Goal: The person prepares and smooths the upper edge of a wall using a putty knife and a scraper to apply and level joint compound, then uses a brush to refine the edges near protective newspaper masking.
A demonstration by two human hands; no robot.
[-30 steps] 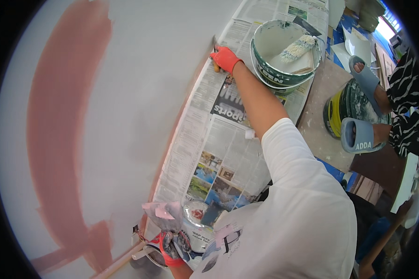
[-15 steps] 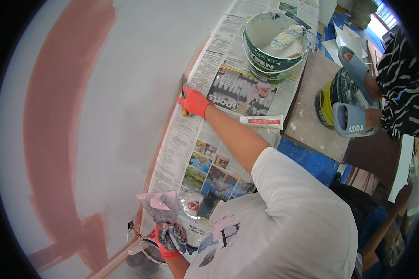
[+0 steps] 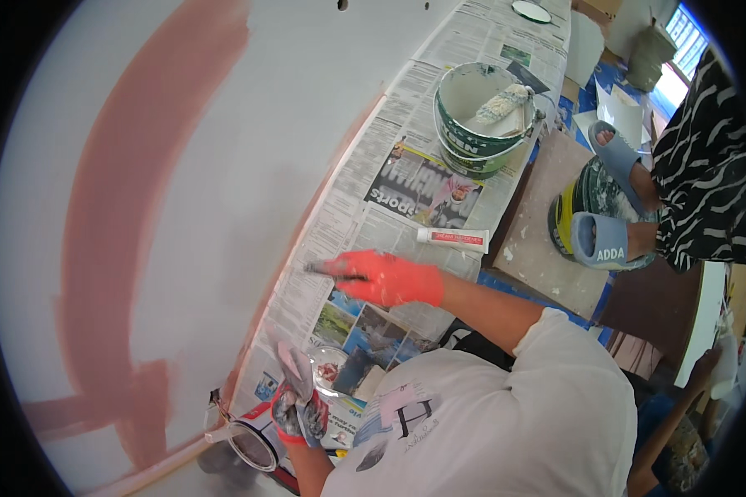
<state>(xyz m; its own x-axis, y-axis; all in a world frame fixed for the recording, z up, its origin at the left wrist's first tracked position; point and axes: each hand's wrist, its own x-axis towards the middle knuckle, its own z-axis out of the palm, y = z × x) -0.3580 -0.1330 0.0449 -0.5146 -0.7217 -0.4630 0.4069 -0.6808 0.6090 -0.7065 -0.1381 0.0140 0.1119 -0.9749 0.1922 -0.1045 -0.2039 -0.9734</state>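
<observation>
My right hand [image 3: 381,277], in a red glove, is closed over the newspaper around a thin dark-bladed scraper [image 3: 319,267]; motion blurs it. Its handle is mostly hidden by the fingers. Low in the picture, my left hand [image 3: 300,417], in a red glove smeared grey, grips a wide flat filling blade [image 3: 296,364] with pink filler on it, tilted nearly edge-on. Beside that blade lies a round shiny lid [image 3: 327,369] with pink paste. A white wall [image 3: 215,224] bears broad pinkish-brown filler bands [image 3: 108,248].
Newspaper [image 3: 340,224] covers the ledge along the wall. On it are a white-and-red tube [image 3: 453,240] and a green bucket [image 3: 471,124] holding a paint roller [image 3: 503,103]. An open tin [image 3: 253,443] stands by my left hand. At right, another person's sandalled feet [image 3: 613,195] rest on a bucket.
My right hand has drawn back from the wall edge toward my body and my left hand. The left blade has turned from face-on to nearly edge-on. The whole view has shifted slightly.
</observation>
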